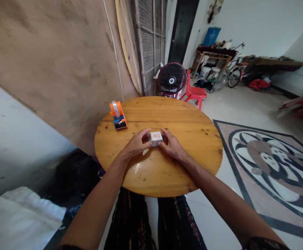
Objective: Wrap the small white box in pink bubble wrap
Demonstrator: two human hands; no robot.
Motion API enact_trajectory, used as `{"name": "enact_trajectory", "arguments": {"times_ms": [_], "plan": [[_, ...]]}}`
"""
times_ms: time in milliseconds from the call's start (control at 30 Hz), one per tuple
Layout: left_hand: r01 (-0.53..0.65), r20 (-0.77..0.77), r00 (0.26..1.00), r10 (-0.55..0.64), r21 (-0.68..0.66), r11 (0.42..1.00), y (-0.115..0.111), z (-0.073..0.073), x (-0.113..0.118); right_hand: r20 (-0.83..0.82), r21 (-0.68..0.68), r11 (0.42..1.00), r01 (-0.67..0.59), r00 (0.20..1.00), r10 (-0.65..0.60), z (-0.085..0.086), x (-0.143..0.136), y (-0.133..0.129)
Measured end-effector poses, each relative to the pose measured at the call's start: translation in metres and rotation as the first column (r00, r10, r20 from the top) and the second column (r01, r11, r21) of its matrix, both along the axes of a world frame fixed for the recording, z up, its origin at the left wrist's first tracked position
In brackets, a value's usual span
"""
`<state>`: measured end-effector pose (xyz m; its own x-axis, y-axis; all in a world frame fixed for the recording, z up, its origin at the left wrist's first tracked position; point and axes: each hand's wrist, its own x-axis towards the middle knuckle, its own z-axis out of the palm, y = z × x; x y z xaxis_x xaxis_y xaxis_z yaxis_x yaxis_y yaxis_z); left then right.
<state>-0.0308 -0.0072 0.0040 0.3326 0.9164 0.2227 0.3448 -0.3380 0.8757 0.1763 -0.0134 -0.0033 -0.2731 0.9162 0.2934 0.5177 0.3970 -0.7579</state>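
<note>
A small white box (pixel 156 136) with a faint reddish print on its top sits at the middle of the round wooden table (pixel 151 173). From its left side, my left hand (pixel 139 141) grips it with thumb and fingers curved around the edge. My right hand (pixel 171 143) holds the opposite side in the same way, thumb at the near corner. What the print says is too small to read. Further back on the left of the tabletop stands an orange and blue tape dispenser (pixel 118 115) with a roll of clear tape, apart from both hands.
Behind the table are a dark round fan (pixel 171 80) and a red plastic chair (pixel 195 91). A wall (pixel 63 52) borders the table's left side. Black bags (pixel 74 173) and a white sack (pixel 21 218) lie at lower left. A panda-patterned floor panel (pixel 273 163) is on the right.
</note>
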Motion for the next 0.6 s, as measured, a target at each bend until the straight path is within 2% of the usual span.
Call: {"name": "enact_trajectory", "arguments": {"times_ms": [200,300,433,600], "plan": [[-0.029,0.028,0.999,0.028,0.033,0.999,-0.0022,0.0041,0.0028,-0.074,0.022,1.0,0.014,0.997,-0.012,-0.0002,-0.0017,-0.0028],[-0.062,-0.043,0.997,0.066,0.093,0.994,-0.003,0.006,0.0032,-0.063,0.024,0.999,0.036,0.997,-0.034,-0.0017,-0.0025,-0.0024],[-0.046,-0.158,0.985,0.066,0.127,0.991,-0.0022,0.0042,0.0013,0.009,0.027,0.999,0.047,0.999,-0.047,-0.0029,-0.0026,-0.0013],[-0.027,-0.2,0.978,0.053,0.129,0.991,0.0008,-0.0016,-0.002,0.016,0.026,0.999,0.047,0.999,-0.048,-0.0024,-0.0017,-0.0017]]}}
